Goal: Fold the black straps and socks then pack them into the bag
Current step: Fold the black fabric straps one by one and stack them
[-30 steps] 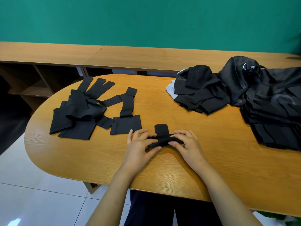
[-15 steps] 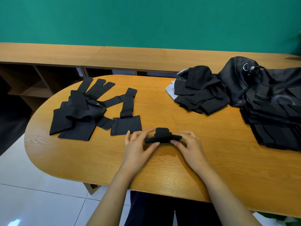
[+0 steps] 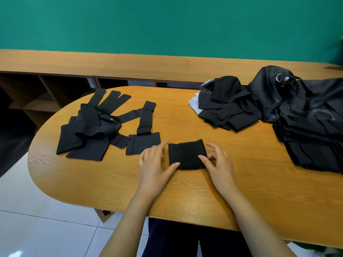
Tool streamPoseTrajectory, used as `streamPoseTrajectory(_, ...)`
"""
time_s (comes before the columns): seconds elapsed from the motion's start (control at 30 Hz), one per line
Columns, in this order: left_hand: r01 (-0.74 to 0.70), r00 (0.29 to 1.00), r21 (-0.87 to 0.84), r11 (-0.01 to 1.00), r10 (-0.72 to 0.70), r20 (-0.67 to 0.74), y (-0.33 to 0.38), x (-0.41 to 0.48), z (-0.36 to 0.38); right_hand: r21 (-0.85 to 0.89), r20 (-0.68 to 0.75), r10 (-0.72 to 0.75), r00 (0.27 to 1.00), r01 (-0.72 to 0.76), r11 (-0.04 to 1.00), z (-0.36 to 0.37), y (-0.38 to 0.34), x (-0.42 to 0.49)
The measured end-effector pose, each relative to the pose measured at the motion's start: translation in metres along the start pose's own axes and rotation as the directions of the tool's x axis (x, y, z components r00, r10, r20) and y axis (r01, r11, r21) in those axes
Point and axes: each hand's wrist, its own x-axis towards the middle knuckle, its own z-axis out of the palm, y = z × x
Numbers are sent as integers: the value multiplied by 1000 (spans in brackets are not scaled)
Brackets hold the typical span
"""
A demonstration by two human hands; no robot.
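- I see a flat teal wall (image 3: 167, 23) filling the whole top of my feed.
- A long low wooden counter (image 3: 185, 65) runs along its foot, with a seam in its top.
- Open shelf compartments (image 3: 46, 93) sit in shadow beneath it at left.
- Nearest me is a wood-grain table (image 3: 185, 197) with a rounded end.
- Glossy white floor tiles (image 3: 37, 229) lie below, with a bright glare patch (image 3: 14, 254) at the corner.

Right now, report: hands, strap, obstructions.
Left hand, right hand open, touching folded black strap. Strap flat on table. Black fabric pile beside bag.
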Motion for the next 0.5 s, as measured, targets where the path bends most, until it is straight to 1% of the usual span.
streamPoseTrajectory(0.03, -32, 999, 4, 999, 32, 21, 0, 0, -1, -1, -7, 8, 1000, -8, 1000, 0, -1, 0)
streamPoseTrajectory(0.1, -83, 991, 4, 997, 83, 105, 1, -1, -2, -2, -11, 18, 1000, -18, 1000, -1, -4, 0)
streamPoseTrajectory(0.2, -75, 977, 17, 997, 70, 200, 6, -2, -4, -16, -47, -15, 999, 14, 1000, -2, -5, -1)
streamPoseTrajectory(0.3, -54, 977, 32, 998, 47, 207, 8, -2, -6, -11, -76, -51, 996, 50, 999, -2, -5, -2)
streamPoseTrajectory(0.4, -43, 982, 50, 998, 33, 184, 8, -2, -5, 46, -43, -78, 996, 80, 996, -3, -8, -6)
streamPoseTrajectory(0.43, -39, 986, 57, 998, 29, 167, 7, -2, -4, 44, -38, -118, 992, 120, 992, -3, -9, -8)
streamPoseTrajectory(0.5, -41, 991, 73, 997, 31, 133, 4, -2, -2, -18, -22, -235, 972, 234, 972, -4, -12, -11)
